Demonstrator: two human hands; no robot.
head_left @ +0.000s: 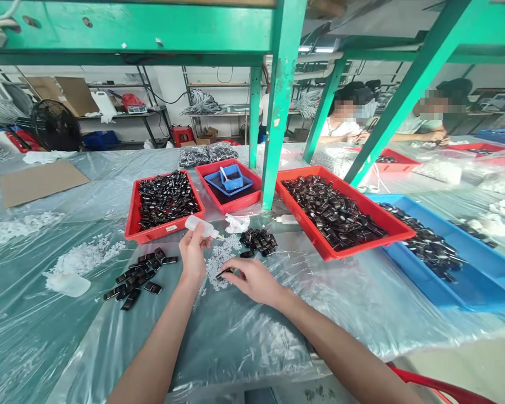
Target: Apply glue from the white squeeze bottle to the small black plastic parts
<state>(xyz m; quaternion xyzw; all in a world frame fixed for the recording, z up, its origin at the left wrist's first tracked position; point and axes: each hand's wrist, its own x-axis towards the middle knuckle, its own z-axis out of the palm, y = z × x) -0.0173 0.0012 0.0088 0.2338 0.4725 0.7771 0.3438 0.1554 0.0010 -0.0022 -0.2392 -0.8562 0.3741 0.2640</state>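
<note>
My left hand is closed round a translucent white squeeze bottle, whose thin nozzle tilts down to the right. Between the fingertips of my right hand is a small glossy black piece, partly hidden by the fingers. Both hands are over a spread of tiny whitish plastic parts on the sheeted table. A cluster of similar black pieces lies just beyond my right hand, and another pile of black pieces lies left of my left hand.
Red trays of black pieces stand at left and right, with a red tray holding blue containers between. A blue tray is far right. Green posts rise from the table. Two people sit across. A second bottle lies behind.
</note>
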